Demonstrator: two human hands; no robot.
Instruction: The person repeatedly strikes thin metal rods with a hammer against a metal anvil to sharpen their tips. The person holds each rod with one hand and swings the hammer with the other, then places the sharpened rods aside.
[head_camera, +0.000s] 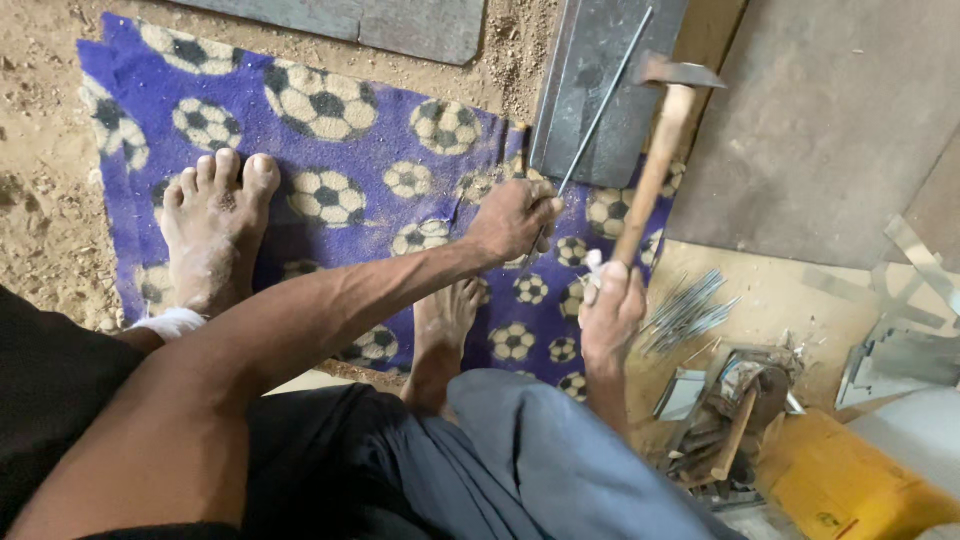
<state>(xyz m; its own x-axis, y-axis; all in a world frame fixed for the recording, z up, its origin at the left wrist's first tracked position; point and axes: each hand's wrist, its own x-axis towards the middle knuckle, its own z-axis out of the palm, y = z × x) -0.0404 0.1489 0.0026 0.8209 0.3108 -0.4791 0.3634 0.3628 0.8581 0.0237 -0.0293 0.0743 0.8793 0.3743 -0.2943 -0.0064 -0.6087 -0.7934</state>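
Note:
My left hand (512, 217) grips the near end of a thin metal rod (603, 108) that lies slanted across a dark steel block (605, 140). My right hand (610, 310) holds a wooden-handled hammer (655, 160) with its metal head raised above the block's right side. Both hands work over a purple mat with a football pattern (380, 150). My two bare feet (212, 225) rest on the mat, the second foot (445, 325) just below the left wrist.
A bundle of thin metal rods (690, 310) lies right of my right hand. Scrap tools and metal pieces (730, 410) sit beside a yellow box (850, 485). Flat metal sheets (830, 130) lie at the right, sandy ground (40, 150) at the left.

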